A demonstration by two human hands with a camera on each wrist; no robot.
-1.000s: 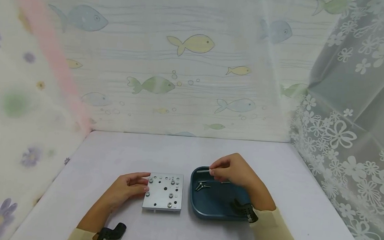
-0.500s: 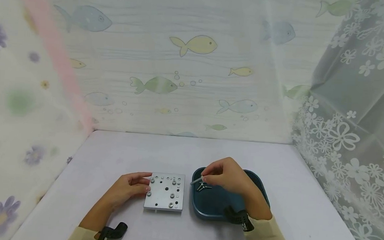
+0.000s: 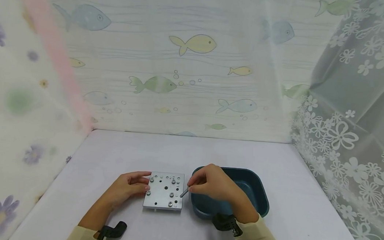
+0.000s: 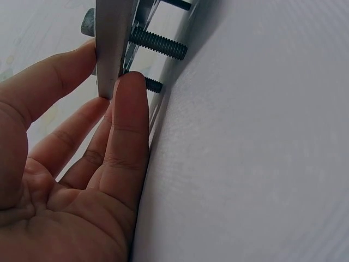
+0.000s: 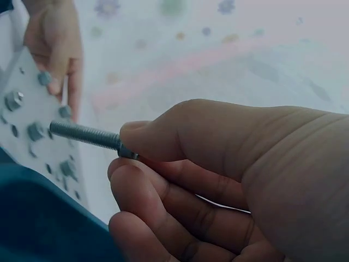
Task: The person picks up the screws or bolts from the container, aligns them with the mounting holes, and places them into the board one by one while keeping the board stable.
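Note:
A square silver metal plate (image 3: 160,198) with several holes stands slightly above the white table, several socket-head bolts (image 3: 171,194) seated in it. Below the plate, threaded bolt shanks (image 4: 159,43) stick out in the left wrist view. My left hand (image 3: 126,188) grips the plate's left edge, thumb on top and a finger underneath. Between thumb and fingertips, my right hand (image 3: 212,183) pinches a loose bolt (image 5: 84,134) near its head. That bolt slants down leftward, its threaded tip by the plate's right edge; whether it touches cannot be told.
A dark blue tray (image 3: 246,170) stands right of the plate, partly under my right forearm; its left interior is hidden. A fish-patterned curtain (image 3: 193,98) closes off the table's back, and a lace curtain (image 3: 345,144) hangs at the right.
My right hand has carried the bolt left and down, from over the tray to the plate's right edge, tilting its tip downward. My left hand keeps its grip on the plate.

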